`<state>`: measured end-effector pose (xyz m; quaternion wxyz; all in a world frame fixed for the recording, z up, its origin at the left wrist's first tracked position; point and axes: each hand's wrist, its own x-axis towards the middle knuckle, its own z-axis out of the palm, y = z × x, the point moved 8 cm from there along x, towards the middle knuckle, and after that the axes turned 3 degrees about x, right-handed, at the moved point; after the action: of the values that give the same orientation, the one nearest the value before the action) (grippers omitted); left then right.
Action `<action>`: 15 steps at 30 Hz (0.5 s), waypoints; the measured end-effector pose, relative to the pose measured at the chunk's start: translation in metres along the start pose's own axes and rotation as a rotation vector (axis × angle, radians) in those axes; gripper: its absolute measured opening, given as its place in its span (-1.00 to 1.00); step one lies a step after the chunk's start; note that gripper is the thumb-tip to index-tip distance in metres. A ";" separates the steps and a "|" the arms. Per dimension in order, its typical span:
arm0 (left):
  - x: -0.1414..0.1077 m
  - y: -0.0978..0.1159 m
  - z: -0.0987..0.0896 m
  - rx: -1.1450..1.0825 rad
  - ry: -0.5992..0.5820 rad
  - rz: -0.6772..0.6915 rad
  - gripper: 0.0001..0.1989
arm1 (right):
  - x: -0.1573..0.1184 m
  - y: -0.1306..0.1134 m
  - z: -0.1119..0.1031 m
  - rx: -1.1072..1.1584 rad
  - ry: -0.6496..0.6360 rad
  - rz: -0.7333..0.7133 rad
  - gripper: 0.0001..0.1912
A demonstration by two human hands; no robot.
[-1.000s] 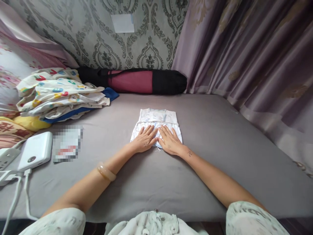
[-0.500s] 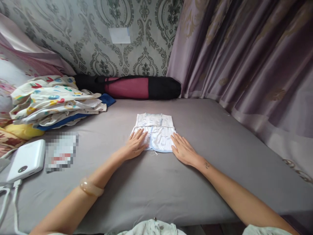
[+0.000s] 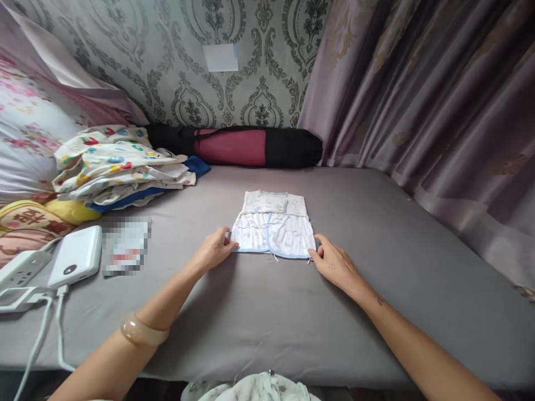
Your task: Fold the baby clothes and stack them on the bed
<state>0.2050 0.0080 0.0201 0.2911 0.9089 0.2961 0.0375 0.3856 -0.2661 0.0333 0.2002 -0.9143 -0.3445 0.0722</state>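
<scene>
A small white baby shirt [image 3: 288,234] with light blue trim lies front side up on the grey bed sheet, its sleeves folded in across the upper part. Short white ties stick out at its lower hem. My left hand [image 3: 216,248] pinches the lower left corner of the shirt between thumb and fingers. At the lower right corner, my right hand [image 3: 334,259] grips the hem in the same way. Both hands rest low, close to the sheet.
A white power bank [image 3: 77,256], a power strip [image 3: 25,268] and cables sit at the left, beside a blurred packet [image 3: 126,245]. Behind them lies a pile of patterned cloth [image 3: 121,161]. A black and maroon long bag [image 3: 229,147] runs along the wall; curtains [image 3: 397,100] hang at the right.
Both hands have gone from lying flat on the shirt to pinching its lower corners. They have moved outward to the sides. The view has shifted slightly left.
</scene>
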 end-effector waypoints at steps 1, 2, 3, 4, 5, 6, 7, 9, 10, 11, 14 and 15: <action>0.000 0.001 0.000 -0.005 -0.004 -0.012 -0.50 | 0.000 0.001 0.002 0.030 -0.006 0.010 -0.61; 0.001 0.001 0.001 -0.011 -0.008 -0.020 -0.49 | 0.001 0.002 0.003 0.060 -0.011 0.014 -0.60; 0.002 0.001 0.002 -0.021 -0.015 -0.025 -0.47 | 0.002 0.003 0.004 0.086 -0.014 0.016 -0.59; 0.002 0.000 0.003 -0.036 -0.026 -0.026 -0.45 | 0.002 0.004 0.005 0.109 -0.018 0.018 -0.59; 0.002 -0.001 0.004 -0.051 -0.040 -0.024 -0.42 | 0.003 0.006 0.005 0.130 -0.023 0.020 -0.59; 0.002 -0.002 0.004 -0.065 -0.054 -0.016 -0.40 | 0.004 0.007 0.005 0.148 -0.029 0.021 -0.60; 0.002 -0.002 0.004 -0.075 -0.065 -0.005 -0.39 | 0.004 0.008 0.005 0.164 -0.033 0.018 -0.61; 0.001 0.001 0.004 -0.086 -0.087 0.025 -0.38 | 0.005 0.008 0.004 0.188 -0.035 -0.007 -0.67; 0.000 0.004 0.003 -0.089 -0.099 0.047 -0.37 | 0.006 0.007 0.004 0.195 -0.034 -0.025 -0.71; -0.001 0.008 0.003 -0.092 -0.111 0.075 -0.37 | 0.006 0.006 0.003 0.199 -0.031 -0.046 -0.75; -0.003 0.017 0.003 -0.111 -0.170 0.130 -0.46 | 0.007 0.001 0.004 0.198 -0.039 -0.124 -0.75; -0.003 0.018 0.003 -0.128 -0.189 0.128 -0.51 | 0.006 0.000 0.004 0.193 -0.048 -0.150 -0.72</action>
<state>0.2124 -0.0073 0.0278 0.3722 0.9050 0.2056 -0.0110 0.3888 -0.2608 0.0296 0.2837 -0.8605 -0.4081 0.1115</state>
